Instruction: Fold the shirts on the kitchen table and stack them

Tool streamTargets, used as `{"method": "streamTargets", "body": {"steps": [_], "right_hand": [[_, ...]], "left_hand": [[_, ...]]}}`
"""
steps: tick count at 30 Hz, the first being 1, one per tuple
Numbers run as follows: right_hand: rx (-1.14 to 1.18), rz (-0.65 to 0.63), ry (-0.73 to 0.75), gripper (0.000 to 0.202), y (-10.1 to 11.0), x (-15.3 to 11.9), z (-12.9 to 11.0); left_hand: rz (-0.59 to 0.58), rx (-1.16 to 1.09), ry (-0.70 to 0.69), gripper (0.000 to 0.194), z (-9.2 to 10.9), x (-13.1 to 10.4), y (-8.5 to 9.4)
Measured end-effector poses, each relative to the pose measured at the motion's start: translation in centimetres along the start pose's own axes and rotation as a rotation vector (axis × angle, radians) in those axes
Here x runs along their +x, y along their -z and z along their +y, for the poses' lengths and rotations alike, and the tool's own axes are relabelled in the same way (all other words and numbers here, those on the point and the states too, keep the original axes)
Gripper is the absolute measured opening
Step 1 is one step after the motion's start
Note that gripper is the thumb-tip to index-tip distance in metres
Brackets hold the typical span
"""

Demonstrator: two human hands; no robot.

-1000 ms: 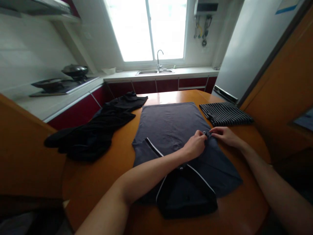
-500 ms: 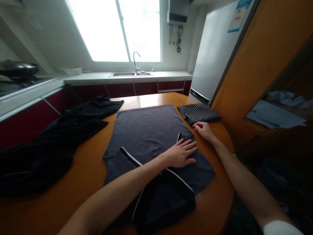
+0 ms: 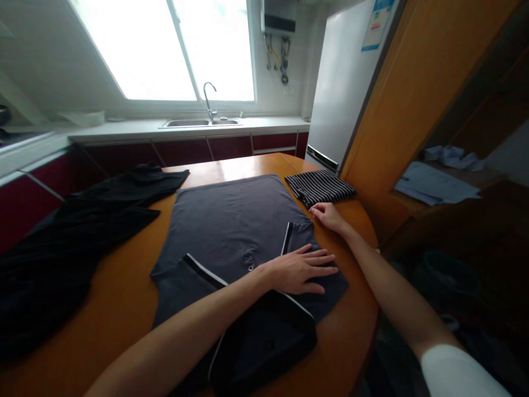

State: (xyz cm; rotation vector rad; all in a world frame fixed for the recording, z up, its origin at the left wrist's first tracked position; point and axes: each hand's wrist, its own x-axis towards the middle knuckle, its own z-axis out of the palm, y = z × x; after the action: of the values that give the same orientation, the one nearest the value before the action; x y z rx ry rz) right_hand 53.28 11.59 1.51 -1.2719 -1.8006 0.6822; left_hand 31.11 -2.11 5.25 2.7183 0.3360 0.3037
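A dark grey polo shirt [image 3: 223, 212] is spread on the wooden table, its black, white-edged collar [image 3: 268, 336] toward me and its sleeves folded inward. My left hand [image 3: 301, 270] lies flat on the shirt near the right sleeve, fingers spread, with the forearm across the collar. Closed, with fingers pinched together, my right hand [image 3: 328, 215] is at the shirt's right edge, beside the near corner of a folded black-and-white striped garment [image 3: 324, 186]. What its fingertips hold, if anything, is hidden.
Black clothing [image 3: 70, 253] lies along the left of the wooden table [image 3: 124, 309]. Beyond it are a counter with a sink [image 3: 188, 123] and a grey fridge [image 3: 339, 82]. Papers [image 3: 438, 184] lie on a shelf at right.
The view has turned slightly right, so things appear further left. My left hand has slid a little toward me over the shirt. My right hand keeps its place by the shirt's edge.
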Motion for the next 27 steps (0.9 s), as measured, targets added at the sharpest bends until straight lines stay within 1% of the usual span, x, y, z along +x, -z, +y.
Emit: {"method": "streamTargets", "body": {"steps": [2,3,6,7,11,13,16,18,22,24,27], "right_hand": [[0.011,-0.007,-0.01,0.027,0.0,0.0,0.1],[0.011,-0.011,-0.011,0.027,-0.1,0.0,0.1],[-0.004,-0.027,0.0,0.026,-0.1,0.0,0.1],[-0.009,-0.032,0.005,0.026,0.0,0.0,0.1],[-0.016,-0.044,0.012,0.026,0.1,-0.1,-0.1],[-0.016,-0.044,0.012,0.026,0.1,-0.1,-0.1],[-0.022,-0.031,0.026,0.025,0.0,-0.1,-0.3],[-0.028,-0.023,0.041,0.026,-0.1,-0.2,-0.4],[-0.021,-0.023,0.064,0.028,-0.3,-0.2,-0.5],[-0.003,-0.043,0.066,0.03,-0.4,-0.3,-0.4],[-0.04,-0.142,0.079,0.035,-0.6,-0.5,-0.3]], "left_hand": [[0.038,0.042,0.032,0.059,-0.3,0.0,-0.1],[0.04,0.068,0.054,0.058,-0.4,-0.1,-0.1],[-0.019,0.112,0.086,0.056,-0.7,-0.1,-0.4],[-0.017,0.123,0.1,0.056,-0.8,-0.1,-0.5],[0.108,0.211,0.243,0.061,-1.3,0.1,-1.0],[0.12,0.24,0.289,0.066,-1.7,0.1,-1.3],[0.109,0.259,0.299,0.07,-2.2,0.1,-1.6],[0.148,0.271,0.333,0.071,-2.4,0.1,-1.7],[0.257,0.254,0.504,0.065,-3.2,0.4,-1.7],[0.251,0.242,0.565,0.065,-3.7,0.4,-1.7],[0.216,0.247,0.579,0.069,-4.2,0.3,-1.8]]}}
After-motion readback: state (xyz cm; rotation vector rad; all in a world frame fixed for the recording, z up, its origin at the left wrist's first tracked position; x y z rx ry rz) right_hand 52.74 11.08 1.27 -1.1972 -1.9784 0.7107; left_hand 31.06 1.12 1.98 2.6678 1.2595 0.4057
